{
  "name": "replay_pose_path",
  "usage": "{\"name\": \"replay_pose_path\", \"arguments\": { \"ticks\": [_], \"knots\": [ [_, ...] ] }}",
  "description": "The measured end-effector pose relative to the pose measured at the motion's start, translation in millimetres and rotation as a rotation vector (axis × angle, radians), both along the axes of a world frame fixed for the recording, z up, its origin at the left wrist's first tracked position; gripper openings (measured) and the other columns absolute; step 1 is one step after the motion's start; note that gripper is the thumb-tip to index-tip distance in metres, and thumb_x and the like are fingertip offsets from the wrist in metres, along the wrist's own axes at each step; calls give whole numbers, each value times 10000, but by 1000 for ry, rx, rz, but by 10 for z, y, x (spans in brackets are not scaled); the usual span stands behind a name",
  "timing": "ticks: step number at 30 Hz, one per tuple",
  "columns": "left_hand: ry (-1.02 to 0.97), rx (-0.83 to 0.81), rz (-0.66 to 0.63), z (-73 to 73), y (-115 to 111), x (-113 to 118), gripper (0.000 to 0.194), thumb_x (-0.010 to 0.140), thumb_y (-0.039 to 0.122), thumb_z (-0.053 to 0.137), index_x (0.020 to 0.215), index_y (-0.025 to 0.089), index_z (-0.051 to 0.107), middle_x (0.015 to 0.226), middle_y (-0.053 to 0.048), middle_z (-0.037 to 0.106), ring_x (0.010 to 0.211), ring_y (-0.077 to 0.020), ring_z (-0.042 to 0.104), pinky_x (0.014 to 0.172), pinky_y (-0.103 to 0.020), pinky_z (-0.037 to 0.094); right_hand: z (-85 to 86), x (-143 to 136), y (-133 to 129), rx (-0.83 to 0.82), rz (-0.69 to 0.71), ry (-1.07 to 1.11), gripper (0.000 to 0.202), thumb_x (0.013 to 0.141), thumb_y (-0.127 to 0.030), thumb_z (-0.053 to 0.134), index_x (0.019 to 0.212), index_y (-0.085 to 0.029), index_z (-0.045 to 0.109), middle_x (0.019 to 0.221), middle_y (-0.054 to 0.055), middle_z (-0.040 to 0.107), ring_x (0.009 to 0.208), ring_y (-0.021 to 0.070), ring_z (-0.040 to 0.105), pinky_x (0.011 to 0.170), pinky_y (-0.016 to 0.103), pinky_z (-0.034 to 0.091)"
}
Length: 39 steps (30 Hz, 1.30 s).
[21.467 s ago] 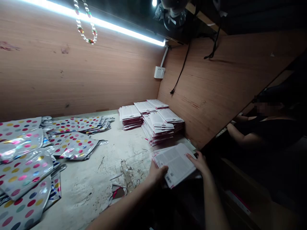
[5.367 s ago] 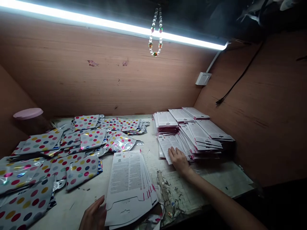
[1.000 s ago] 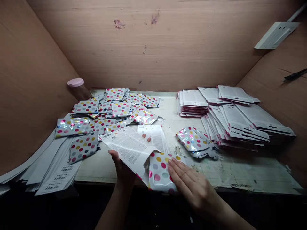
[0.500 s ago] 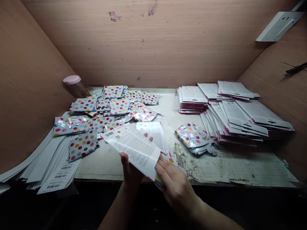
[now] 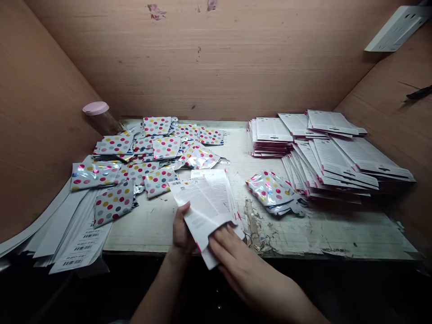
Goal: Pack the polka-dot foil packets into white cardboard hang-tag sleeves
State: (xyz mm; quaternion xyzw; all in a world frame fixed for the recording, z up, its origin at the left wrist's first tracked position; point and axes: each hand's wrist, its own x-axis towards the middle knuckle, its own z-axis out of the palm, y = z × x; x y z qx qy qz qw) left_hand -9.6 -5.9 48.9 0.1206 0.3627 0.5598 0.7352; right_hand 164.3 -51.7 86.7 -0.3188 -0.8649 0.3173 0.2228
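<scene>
The printed sleeve [image 5: 199, 211] was held aslant just above the table's [image 5: 141, 234] near edge, its open end toward the right hand [image 5: 238, 258]. The left hand [image 5: 182, 231] gripped the sleeve's left edge, thumb on top. The right hand's fingers were tucked under the flap at the open end; whether they pinched anything could not be told. The step in hand looked like working within that opening; the next move seemed to call for a steady left grip and a mouth kept wide, so that the thin panel would not crease. Just behind the sleeve, partly covered by it, lay a fanned sheaf [image 5: 221, 184]. To its right was a small pile of dotted pouches [image 5: 270, 189], and farther right and behind stood stacks of printed packets [image 5: 273, 130]. To its left spread a heap of dotted pouches [image 5: 165, 147], with barcoded strips [image 5: 83, 245] beyond, jutting over the edge. The sleeve's inside, the right fingertips and most of the left fingers were hidden; its small print was unreadable, and a socket plate [image 5: 396, 29], far behind to its right, was cut off.
</scene>
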Motion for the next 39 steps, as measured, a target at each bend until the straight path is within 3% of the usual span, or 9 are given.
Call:
{"name": "replay_pose_path", "arguments": {
  "ticks": [3, 6, 8, 10, 13, 17, 20, 27, 39],
  "knots": [
    [349, -30, 20, -104, 205, -199, 577, 672, 236, 749, 1204, 131, 551, 1148, -141, 679, 1084, -327, 629, 988, -483, 468, -45, 244, 17, 23, -165, 114, 327, 933, -145, 483, 1234, -234, 576, 1242, 83, 597, 1168, 204, 552, 980, 328, 481],
    [694, 167, 49, -258, 266, -176, 709, 747, 255, 705, 1370, 169, 377, 1321, -170, 561, 1193, -324, 564, 992, -508, 458, -406, 250, 262, 120, -501, 190, 176, 933, -182, 506, 1040, -206, 644, 960, 82, 593, 926, 210, 589, 820, 353, 515],
    [1092, 341, 170, -340, 227, -116, 802, 784, 249, 674, 1459, 185, 245, 1476, -196, 376, 1337, -328, 419, 1067, -535, 374, -684, 164, 431, 133, -516, 144, 127, 912, -194, 542, 980, -195, 650, 885, 69, 552, 854, 213, 569, 765, 358, 509],
    [1534, 545, 206, -385, 146, -104, 716, 826, 237, 637, 1458, 208, 301, 1542, -166, 267, 1425, -325, 262, 1136, -553, 253, -881, 81, 530, 127, -500, 97, 111, 903, -183, 551, 960, -194, 646, 871, 63, 534, 837, 210, 553, 758, 354, 500],
    [1863, 888, -155, -399, 4, -200, 426, 887, 319, 577, 1304, 240, 545, 1478, -103, 422, 1431, -318, 247, 1158, -577, 179, -977, 30, 557, 167, -504, 58, 105, 912, -177, 539, 928, -199, 641, 858, 57, 532, 848, 216, 528, 770, 358, 476],
    [1935, 1023, -485, -397, -116, -329, 779, 772, 610, 625, 1405, 192, 450, 1535, -134, 340, 1448, -365, 174, 1149, -608, 167, -945, 55, 563, 188, -501, 86, 105, 910, -193, 562, 833, -196, 634, 808, 47, 535, 824, 214, 507, 748, 351, 452],
    [1982, 1027, -511, -411, -137, -334, 950, 691, 712, 627, 1441, 174, 400, 1563, -143, 273, 1455, -381, 127, 1153, -611, 139, -951, 76, 604, 183, -475, 116, 113, 912, -195, 568, 828, -193, 643, 791, 42, 533, 801, 205, 503, 732, 343, 440],
    [2010, 1022, -517, -435, -140, -300, 918, 717, 666, 632, 1456, 186, 374, 1578, -124, 239, 1463, -366, 102, 1161, -589, 123, -985, 111, 649, 189, -442, 119, 128, 926, -233, 558, 842, -196, 647, 784, 34, 536, 783, 195, 514, 721, 330, 414],
    [1993, 1022, -534, -441, -154, -290, 888, 717, 649, 635, 1446, 205, 392, 1573, -117, 258, 1463, -360, 110, 1162, -590, 83, -976, 152, 763, 303, -243, -267, 143, 955, -160, 444, 878, -186, 562, 899, 63, 581, 857, 219, 483, 773, 361, 329]
  ]
}}
